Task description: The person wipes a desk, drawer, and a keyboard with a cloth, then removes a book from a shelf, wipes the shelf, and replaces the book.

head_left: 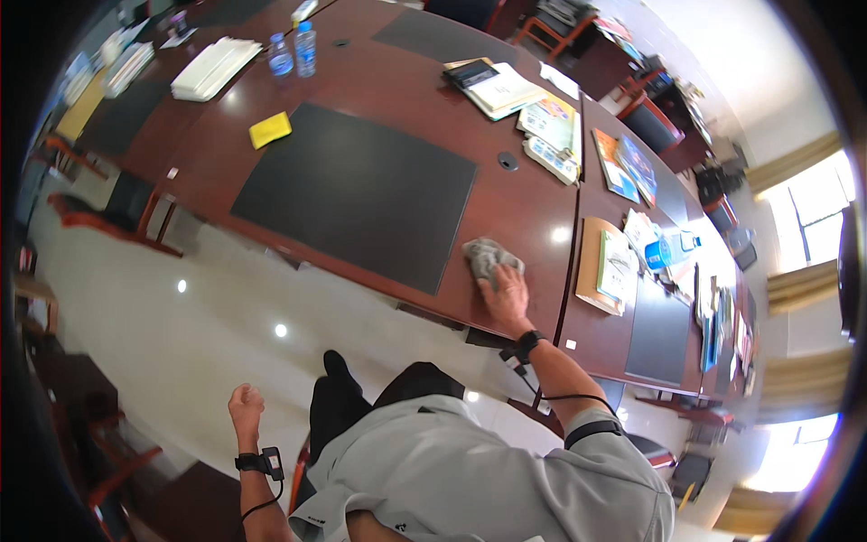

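My right hand (508,294) presses a crumpled grey cloth (490,256) onto the dark red wooden table (533,226), close to its near edge. The cloth lies just right of a large black desk pad (357,194) set on the tabletop. My left hand (245,408) hangs away from the table, over the floor, with its fingers curled in and nothing visible in them. On the far left of the pad sits a folded yellow cloth (270,130).
Two water bottles (305,50) and a white paper stack (215,69) stand at the back left. Books and a white power strip (551,160) lie beyond the pad. Rightward are folders (603,266) and a large bottle (670,250). A chair (126,210) stands by the table's left.
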The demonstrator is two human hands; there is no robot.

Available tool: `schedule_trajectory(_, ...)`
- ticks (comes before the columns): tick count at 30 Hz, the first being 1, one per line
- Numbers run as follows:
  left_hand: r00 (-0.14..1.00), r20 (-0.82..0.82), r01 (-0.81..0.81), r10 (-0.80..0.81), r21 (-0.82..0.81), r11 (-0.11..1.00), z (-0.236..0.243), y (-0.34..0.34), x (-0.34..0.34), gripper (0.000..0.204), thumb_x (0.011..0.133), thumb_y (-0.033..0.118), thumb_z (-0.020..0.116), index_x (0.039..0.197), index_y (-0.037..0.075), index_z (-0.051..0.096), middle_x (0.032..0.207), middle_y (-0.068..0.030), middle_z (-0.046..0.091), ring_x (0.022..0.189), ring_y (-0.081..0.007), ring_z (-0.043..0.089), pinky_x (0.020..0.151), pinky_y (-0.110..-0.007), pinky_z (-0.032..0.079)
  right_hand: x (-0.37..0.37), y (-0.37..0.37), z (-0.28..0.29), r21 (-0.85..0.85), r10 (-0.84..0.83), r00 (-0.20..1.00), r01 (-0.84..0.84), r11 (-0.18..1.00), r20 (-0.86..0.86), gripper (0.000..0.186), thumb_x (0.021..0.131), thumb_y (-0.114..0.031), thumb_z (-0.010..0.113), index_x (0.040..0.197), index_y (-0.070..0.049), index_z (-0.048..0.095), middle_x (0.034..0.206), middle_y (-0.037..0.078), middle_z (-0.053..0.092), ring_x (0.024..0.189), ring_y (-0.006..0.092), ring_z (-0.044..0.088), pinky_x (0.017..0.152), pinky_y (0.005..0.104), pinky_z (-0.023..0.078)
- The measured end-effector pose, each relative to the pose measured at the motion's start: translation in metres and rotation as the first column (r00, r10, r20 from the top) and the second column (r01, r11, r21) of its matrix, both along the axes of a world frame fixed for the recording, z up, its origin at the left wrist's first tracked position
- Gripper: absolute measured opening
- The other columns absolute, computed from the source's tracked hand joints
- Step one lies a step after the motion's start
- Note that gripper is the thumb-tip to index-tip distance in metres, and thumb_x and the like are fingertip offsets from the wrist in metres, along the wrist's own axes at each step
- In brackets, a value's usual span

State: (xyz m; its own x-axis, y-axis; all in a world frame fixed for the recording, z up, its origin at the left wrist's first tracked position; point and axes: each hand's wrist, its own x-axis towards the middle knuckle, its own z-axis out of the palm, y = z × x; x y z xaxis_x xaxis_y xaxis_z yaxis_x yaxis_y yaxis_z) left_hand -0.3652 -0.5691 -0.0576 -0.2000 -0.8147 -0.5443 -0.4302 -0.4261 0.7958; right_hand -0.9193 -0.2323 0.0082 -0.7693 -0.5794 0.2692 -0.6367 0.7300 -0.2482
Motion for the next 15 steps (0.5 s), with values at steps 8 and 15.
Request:
schedule_trajectory(8, 0.77, 0.343, 0.631, -0.538, -0.291, 0.719, 0.063, -0.097, -0.175, 0.047, 0.091, 0.012, 0.069, 0.135, 0.0, 0.057, 0.114, -0.0141, 0.068, 0.099, -0.0228, 0.067, 0.084, -0.035, 0.056, -0.115, -0.076, -0.009, -0.016, -0.091, 0.994, 0.09, 0.996, -0.065, 0.045, 0.087, -0.029, 0.069, 0.126, -0.007, 0.063, 0.123, 0.014, 0.065, 0.116, 0.0369, 0.058, 0.096, 0.0502, 0.048)
schedule_trajectory(15, 0.758, 0.459, 0.652, -0.464, -0.507, 0.564, 0.075, -0.182, -0.226, 0.046, 0.094, 0.007, 0.064, 0.139, 0.001, 0.054, 0.13, -0.0161, 0.063, 0.113, -0.0252, 0.064, 0.091, -0.037, 0.054, -0.233, -0.041, -0.011, 0.077, -0.444, 0.896, 0.441, 0.894, 0.026, 0.04, 0.089, -0.038, 0.067, 0.116, -0.009, 0.069, 0.122, 0.016, 0.067, 0.116, 0.0367, 0.061, 0.097, 0.0499, 0.049)
